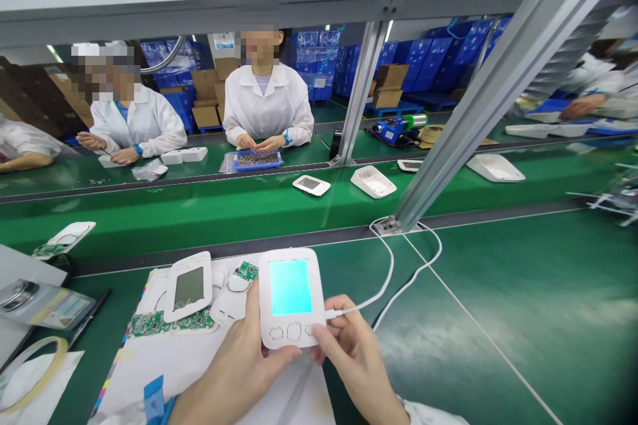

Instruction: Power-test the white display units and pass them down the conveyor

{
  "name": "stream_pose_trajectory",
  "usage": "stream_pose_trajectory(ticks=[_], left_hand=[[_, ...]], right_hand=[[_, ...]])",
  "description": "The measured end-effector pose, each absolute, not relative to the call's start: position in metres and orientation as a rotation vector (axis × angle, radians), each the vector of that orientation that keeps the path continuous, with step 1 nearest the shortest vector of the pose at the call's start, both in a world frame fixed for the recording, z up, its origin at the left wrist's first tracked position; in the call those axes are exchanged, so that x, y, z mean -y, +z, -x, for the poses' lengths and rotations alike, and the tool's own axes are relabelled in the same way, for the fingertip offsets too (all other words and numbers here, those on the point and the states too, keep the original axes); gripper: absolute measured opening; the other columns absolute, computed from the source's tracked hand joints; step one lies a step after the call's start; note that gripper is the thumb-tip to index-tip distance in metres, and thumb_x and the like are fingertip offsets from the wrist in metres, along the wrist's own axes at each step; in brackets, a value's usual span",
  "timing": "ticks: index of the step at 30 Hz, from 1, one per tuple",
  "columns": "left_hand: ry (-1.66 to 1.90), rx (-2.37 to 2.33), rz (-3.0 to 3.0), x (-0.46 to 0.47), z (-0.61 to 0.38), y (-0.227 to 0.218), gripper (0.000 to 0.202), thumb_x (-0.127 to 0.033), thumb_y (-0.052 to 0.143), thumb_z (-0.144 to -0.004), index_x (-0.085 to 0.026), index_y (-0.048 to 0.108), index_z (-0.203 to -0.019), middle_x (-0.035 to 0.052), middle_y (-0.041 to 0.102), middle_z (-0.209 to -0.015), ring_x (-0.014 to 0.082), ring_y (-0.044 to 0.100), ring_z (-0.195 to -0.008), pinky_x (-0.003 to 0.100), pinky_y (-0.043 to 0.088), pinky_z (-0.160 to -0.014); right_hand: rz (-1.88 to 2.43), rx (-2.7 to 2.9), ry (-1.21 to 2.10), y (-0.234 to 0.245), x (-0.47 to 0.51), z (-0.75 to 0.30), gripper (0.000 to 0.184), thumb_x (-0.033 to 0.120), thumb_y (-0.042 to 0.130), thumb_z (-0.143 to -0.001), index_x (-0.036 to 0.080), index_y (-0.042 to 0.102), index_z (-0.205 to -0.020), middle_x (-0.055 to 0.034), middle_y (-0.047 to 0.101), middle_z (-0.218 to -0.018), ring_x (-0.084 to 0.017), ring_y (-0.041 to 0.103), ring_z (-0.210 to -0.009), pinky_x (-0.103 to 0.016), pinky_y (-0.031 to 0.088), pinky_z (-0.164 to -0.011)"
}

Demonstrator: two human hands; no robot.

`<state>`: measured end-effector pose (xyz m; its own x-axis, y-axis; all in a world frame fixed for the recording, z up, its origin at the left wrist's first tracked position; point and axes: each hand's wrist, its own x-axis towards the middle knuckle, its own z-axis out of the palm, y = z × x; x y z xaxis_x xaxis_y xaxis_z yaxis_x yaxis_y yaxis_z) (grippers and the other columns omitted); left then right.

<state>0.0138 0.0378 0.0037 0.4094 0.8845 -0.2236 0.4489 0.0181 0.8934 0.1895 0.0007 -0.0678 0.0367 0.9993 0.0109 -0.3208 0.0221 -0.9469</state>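
A white handheld device (pixel 291 332) with a lit cyan screen is held up in front of me. My left hand (pixel 244 352) wraps its left side, thumb along the bottom edge. My right hand (pixel 351 352) is at the lower right corner, its thumb on the rightmost button and its fingers beside the plug of a white cable (pixel 366 305). That plug meets the device's right side. Left of it, a similar device with a dark screen (pixel 189 289) lies on a white sheet (pixel 164 372), among green circuit boards (pixel 149 324) and white casing parts.
A green conveyor (pixel 249 209) runs across beyond the bench, carrying white casings (pixel 373 182) and a device panel (pixel 312 184). A metal post (pixel 458 99) slants down at the right. Tape (pixel 50 385) lies at left. Co-workers in white coats (pixel 269 103) sit opposite.
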Motion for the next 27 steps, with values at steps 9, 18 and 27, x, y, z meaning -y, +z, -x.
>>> stream_pose_trajectory(ticks=[9,18,27], left_hand=[[0.485,-1.255,-1.639,-0.0383,-0.0152,0.0037,0.078,-0.022,0.062,-0.082,-0.024,0.015,-0.144,0.0026,0.078,-0.096,0.0263,0.071,-0.079,0.036,0.050,-0.069],[0.448,-1.257,-1.654,-0.0371,-0.0148,0.0066,0.072,-0.022,0.062,-0.084,-0.024,0.018,-0.141,0.0022,0.078,-0.094,0.0246,0.069,-0.075,0.034,0.048,-0.067],[0.444,-1.266,-1.659,-0.0375,-0.0150,0.0088,0.067,-0.022,0.063,-0.083,-0.024,0.024,-0.137,0.0014,0.078,-0.092,0.0249,0.070,-0.074,0.032,0.048,-0.065]], right_hand=[[0.985,0.926,1.309,-0.0655,-0.0006,-0.1891,0.032,0.050,0.071,-0.092,0.025,0.052,-0.096,0.0043,0.067,-0.067,-0.015,0.065,-0.056,-0.026,0.051,-0.055],[0.980,0.938,1.328,-0.0653,0.0000,-0.1899,0.032,0.050,0.070,-0.093,0.024,0.050,-0.096,0.0050,0.065,-0.067,-0.013,0.064,-0.057,-0.025,0.050,-0.056],[0.977,0.909,1.347,-0.0640,-0.0010,-0.1896,0.035,0.052,0.071,-0.091,0.024,0.051,-0.095,0.0043,0.065,-0.067,-0.014,0.063,-0.056,-0.026,0.050,-0.055]])
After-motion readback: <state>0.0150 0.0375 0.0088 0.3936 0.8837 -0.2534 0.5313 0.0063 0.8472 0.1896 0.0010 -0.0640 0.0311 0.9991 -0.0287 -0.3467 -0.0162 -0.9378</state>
